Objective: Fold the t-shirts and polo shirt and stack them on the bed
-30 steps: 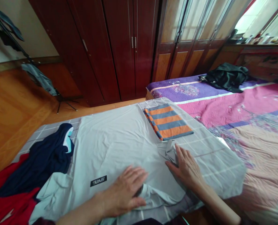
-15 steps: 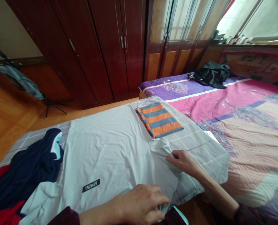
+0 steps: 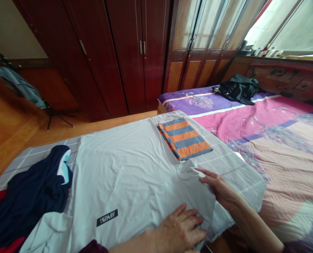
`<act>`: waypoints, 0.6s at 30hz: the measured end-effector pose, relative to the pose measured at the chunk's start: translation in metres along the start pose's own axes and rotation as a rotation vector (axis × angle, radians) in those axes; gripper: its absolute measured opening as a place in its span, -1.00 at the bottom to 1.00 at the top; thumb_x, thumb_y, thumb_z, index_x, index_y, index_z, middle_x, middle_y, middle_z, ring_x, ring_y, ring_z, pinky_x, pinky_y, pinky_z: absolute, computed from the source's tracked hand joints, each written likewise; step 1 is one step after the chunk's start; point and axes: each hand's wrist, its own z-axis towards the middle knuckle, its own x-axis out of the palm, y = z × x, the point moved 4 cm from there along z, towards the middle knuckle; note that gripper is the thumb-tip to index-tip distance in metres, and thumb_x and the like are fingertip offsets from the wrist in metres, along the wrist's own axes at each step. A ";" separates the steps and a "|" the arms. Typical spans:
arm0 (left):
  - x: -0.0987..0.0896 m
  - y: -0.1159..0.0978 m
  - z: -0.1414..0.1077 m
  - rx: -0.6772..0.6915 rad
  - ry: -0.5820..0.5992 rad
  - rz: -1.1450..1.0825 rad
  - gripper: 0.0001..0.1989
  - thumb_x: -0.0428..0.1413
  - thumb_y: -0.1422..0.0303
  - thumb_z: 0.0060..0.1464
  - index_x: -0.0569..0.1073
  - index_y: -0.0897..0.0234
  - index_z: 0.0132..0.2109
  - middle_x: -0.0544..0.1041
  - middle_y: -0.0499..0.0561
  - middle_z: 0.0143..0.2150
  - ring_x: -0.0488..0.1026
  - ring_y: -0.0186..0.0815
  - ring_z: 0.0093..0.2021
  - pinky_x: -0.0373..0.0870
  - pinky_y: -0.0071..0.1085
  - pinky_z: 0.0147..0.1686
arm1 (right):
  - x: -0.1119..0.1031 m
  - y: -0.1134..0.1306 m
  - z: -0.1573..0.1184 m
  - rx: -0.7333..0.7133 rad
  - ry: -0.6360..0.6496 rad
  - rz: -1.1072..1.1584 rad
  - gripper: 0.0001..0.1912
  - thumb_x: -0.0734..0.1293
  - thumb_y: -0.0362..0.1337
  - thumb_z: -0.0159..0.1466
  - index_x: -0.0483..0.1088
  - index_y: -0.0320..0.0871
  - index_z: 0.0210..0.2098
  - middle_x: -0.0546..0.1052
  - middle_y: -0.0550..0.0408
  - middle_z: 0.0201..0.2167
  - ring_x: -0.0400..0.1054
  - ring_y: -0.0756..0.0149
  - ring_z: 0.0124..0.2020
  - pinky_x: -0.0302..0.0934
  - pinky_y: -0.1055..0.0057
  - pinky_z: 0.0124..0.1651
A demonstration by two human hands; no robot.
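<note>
The pale shirt (image 3: 124, 165) is laid out flat on the bench (image 3: 237, 168), its width apparently kept even by the left hand (image 3: 181, 228), which is rested on it with fingers spread. The right hand (image 3: 223, 191) is held at the sleeve edge, fingers narrowed; whether cloth is pinched cannot be told. The folded striped cloth (image 3: 185, 138) is set beside the shirt, navy clothing (image 3: 37, 189) at its other side. Beyond, a bed (image 3: 251, 119) and dark red wardrobe (image 3: 130, 56) are seen.

Pale grey shirt (image 3: 124, 168), orange-and-grey striped folded cloth (image 3: 186, 138), white-on-grey checked cover (image 3: 240, 172), navy garment (image 3: 37, 189)
</note>
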 end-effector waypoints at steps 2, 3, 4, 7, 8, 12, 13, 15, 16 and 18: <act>0.004 0.002 0.001 0.007 -0.007 0.011 -0.53 -0.13 0.05 0.26 0.20 0.20 0.18 0.30 0.09 0.24 0.09 -0.15 0.31 0.00 -0.10 0.26 | 0.005 0.007 0.004 -0.106 -0.149 -0.086 -0.50 0.30 -0.11 0.04 0.38 -0.21 -0.06 0.56 -0.05 -0.32 0.46 0.13 -0.31 0.34 0.28 -0.27; 0.005 0.002 0.002 0.012 -0.013 0.015 -0.54 -0.12 0.07 0.26 0.20 0.20 0.18 0.31 0.10 0.23 0.09 -0.15 0.30 0.00 -0.11 0.26 | 0.012 0.012 0.004 -0.179 -0.206 -0.140 -0.51 0.29 -0.13 0.05 0.38 -0.22 -0.06 0.56 -0.06 -0.31 0.46 0.14 -0.30 0.34 0.27 -0.25; 0.006 0.002 0.003 0.020 -0.019 0.017 -0.56 -0.10 0.09 0.26 0.21 0.21 0.18 0.33 0.10 0.21 0.11 -0.16 0.29 0.01 -0.13 0.26 | 0.023 0.018 0.003 -0.270 -0.233 -0.220 -0.54 0.27 -0.16 0.07 0.38 -0.22 -0.06 0.55 -0.06 -0.29 0.45 0.15 -0.28 0.33 0.26 -0.22; 0.001 0.001 0.004 0.024 -0.027 0.014 -0.64 -0.04 0.15 0.25 0.29 0.22 0.10 0.42 0.08 0.12 0.22 -0.20 0.22 0.09 -0.24 0.22 | 0.068 0.037 -0.009 -0.608 -0.076 -0.565 -0.58 0.22 -0.30 0.15 0.38 -0.14 0.00 0.51 -0.04 -0.13 0.42 0.18 -0.14 0.31 0.24 -0.09; -0.003 0.001 0.004 0.019 -0.018 0.012 -0.68 -0.02 0.17 0.24 0.33 0.23 0.05 0.46 0.07 0.07 0.29 -0.20 0.16 0.17 -0.29 0.17 | 0.080 0.040 -0.014 -0.705 0.003 -0.652 -0.56 0.21 -0.33 0.16 0.36 -0.11 0.04 0.47 -0.04 -0.06 0.40 0.19 -0.09 0.30 0.24 -0.05; -0.044 0.005 -0.007 -0.067 -0.015 -0.053 -0.82 0.00 0.29 0.22 0.44 0.26 -0.23 0.55 0.01 -0.28 0.48 -0.29 -0.21 0.35 -0.44 -0.16 | 0.084 0.034 -0.026 -0.804 0.017 -0.777 -0.62 0.20 -0.34 0.24 0.31 -0.13 0.06 0.43 -0.07 -0.02 0.38 0.22 -0.06 0.31 0.28 -0.06; -0.058 0.010 -0.011 -0.130 -0.061 -0.083 -0.81 -0.02 0.33 0.23 0.45 0.27 -0.27 0.54 -0.01 -0.34 0.48 -0.32 -0.27 0.34 -0.46 -0.21 | 0.078 0.028 -0.028 -0.781 -0.013 -0.805 -0.65 0.20 -0.33 0.26 0.31 -0.14 0.04 0.44 -0.07 -0.06 0.40 0.22 -0.10 0.32 0.29 -0.10; -0.086 0.026 -0.021 -0.329 -0.213 -0.129 -0.78 -0.06 0.38 0.25 0.46 0.27 -0.29 0.52 -0.02 -0.37 0.47 -0.35 -0.30 0.32 -0.49 -0.24 | 0.070 0.013 -0.035 -0.736 -0.002 -0.885 -0.68 0.22 -0.30 0.26 0.32 -0.14 0.01 0.45 -0.05 -0.13 0.41 0.23 -0.19 0.33 0.31 -0.19; -0.096 0.036 -0.026 -0.443 -0.291 -0.137 -0.77 -0.06 0.40 0.25 0.46 0.27 -0.29 0.52 -0.02 -0.36 0.46 -0.35 -0.29 0.31 -0.48 -0.24 | 0.068 0.005 -0.040 -0.723 0.021 -0.932 -0.67 0.25 -0.30 0.23 0.33 -0.13 0.00 0.45 -0.04 -0.15 0.41 0.22 -0.21 0.33 0.31 -0.22; -0.107 0.056 -0.035 -0.642 -0.380 -0.145 -0.80 -0.04 0.41 0.24 0.47 0.25 -0.26 0.52 -0.02 -0.31 0.46 -0.33 -0.24 0.31 -0.47 -0.21 | 0.068 -0.008 -0.052 -0.715 0.050 -1.023 -0.63 0.32 -0.32 0.16 0.34 -0.12 -0.02 0.44 -0.04 -0.17 0.40 0.21 -0.24 0.32 0.33 -0.27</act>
